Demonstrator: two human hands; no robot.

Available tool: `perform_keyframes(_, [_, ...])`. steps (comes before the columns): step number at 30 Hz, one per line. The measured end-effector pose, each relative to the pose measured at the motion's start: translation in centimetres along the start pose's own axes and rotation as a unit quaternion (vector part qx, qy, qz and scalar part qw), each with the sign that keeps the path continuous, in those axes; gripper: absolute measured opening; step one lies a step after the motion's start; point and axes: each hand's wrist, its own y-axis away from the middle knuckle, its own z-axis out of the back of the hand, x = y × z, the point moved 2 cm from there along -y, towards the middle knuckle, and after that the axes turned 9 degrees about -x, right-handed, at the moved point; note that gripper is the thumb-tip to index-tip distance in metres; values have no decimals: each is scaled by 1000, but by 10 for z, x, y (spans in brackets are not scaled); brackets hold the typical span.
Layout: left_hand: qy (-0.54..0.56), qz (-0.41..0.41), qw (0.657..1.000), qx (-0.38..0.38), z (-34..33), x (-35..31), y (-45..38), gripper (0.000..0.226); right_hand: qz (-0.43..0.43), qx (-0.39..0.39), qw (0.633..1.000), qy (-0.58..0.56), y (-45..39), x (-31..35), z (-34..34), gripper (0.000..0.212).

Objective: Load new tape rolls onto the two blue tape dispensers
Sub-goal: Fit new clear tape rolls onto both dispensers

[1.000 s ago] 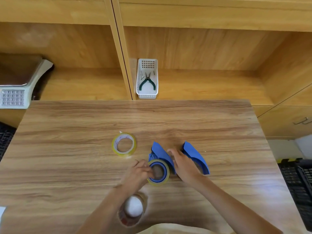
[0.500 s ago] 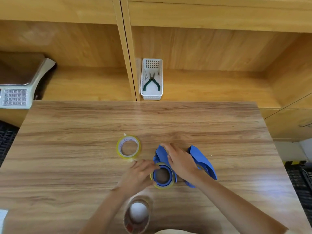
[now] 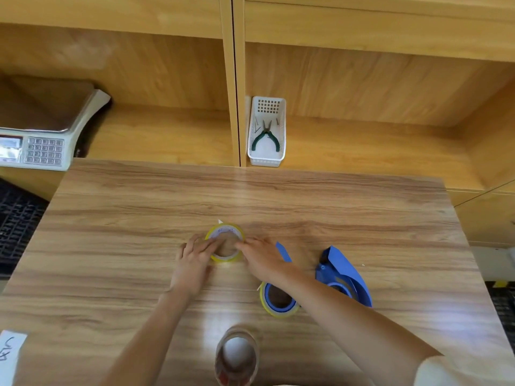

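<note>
A loose yellow-edged tape roll (image 3: 226, 242) lies flat on the wooden table (image 3: 139, 207). My left hand (image 3: 193, 261) touches its left rim and my right hand (image 3: 263, 260) its right rim, fingers curled onto it. Under my right forearm lies a blue dispenser (image 3: 278, 298) with a yellow tape roll on its hub; its blue handle tip shows behind my right hand. A second blue dispenser (image 3: 342, 274) lies to the right, apart from both hands.
A brown, worn tape roll (image 3: 237, 356) stands near the table's front edge. A white basket (image 3: 267, 160) with green pliers sits on the shelf behind. A weighing scale (image 3: 41, 135) is at the left. A white paper label (image 3: 9, 355) lies at the front left corner.
Both hands have left the loaded dispenser and moved up-left to the loose tape roll. The view has shifted, so everything sits further right.
</note>
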Motion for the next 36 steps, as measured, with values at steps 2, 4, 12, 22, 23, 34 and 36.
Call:
perform_keyframes(2, [-2, 1, 1000, -27, -3, 3, 0, 63, -19, 14, 1000, -9, -4, -1, -1, 59])
perform_keyframes(4, [-3, -8, 997, -72, -5, 5, -1, 43, -35, 26, 999, -15, -8, -4, 0, 61])
perform_keyframes(12, [18, -65, 990, -125, 6, -4, 8, 44, -36, 35, 998, -40, -11, -10, 20, 51])
perform_keyframes(22, [28, -99, 983, -152, 37, -52, 10, 40, -34, -1, 996, -83, 26, -26, 68, 43])
perform_keyframes(23, [28, -109, 982, -149, 39, -61, 9, 39, -32, -5, 995, -90, 33, -30, 74, 41])
perform_keyframes(34, [21, -241, 966, -95, 41, -181, 14, 33, -57, -41, 995, -75, 124, -103, 109, 37])
perform_keyframes(36, [24, -261, 961, -84, 36, -201, 18, 32, -70, -26, 995, -63, 142, -116, 107, 34])
